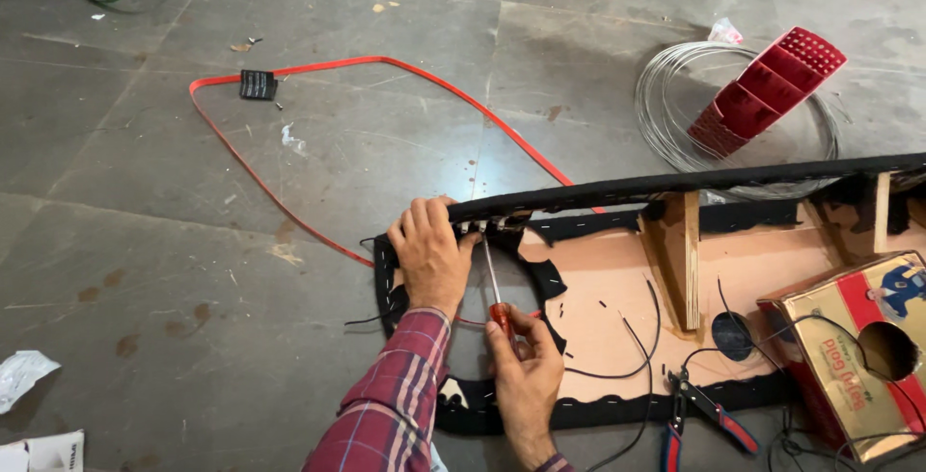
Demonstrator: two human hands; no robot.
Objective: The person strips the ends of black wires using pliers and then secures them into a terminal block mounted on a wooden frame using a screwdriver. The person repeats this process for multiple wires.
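Gripping the raised black fabric-covered edge of a wooden panel [617,269] that lies on the stone floor [193,241], the left hand [431,252] has its fingers curled over the top of the edge, its grip closed on the black trim near the panel's left end. The sleeve on that arm is red plaid. The right hand [526,376], nearer than the left and just to its right, has its grip closed around the red handle of a screwdriver [494,294]; the shaft points up and away, its tip meeting the small metal fittings on the edge right beside the left fingers. The panel shows bare pale board edged in black cloth, with a round cut-out behind the screwdriver and upright wooden braces [680,260] to the right. Thin black wires [637,337] trail across the board. Pliers with red and blue handles [704,414] lie at the near edge, right of the right hand. A gold and red cardboard box [849,356] with a round hole rests on the panel at far right. Beyond the panel, a coil of silver wire [675,115] lies on the floor with a red plastic tray [767,86] on it. A red strap [386,77] loops across the floor to the far left, a small black block [258,84] sitting on it.
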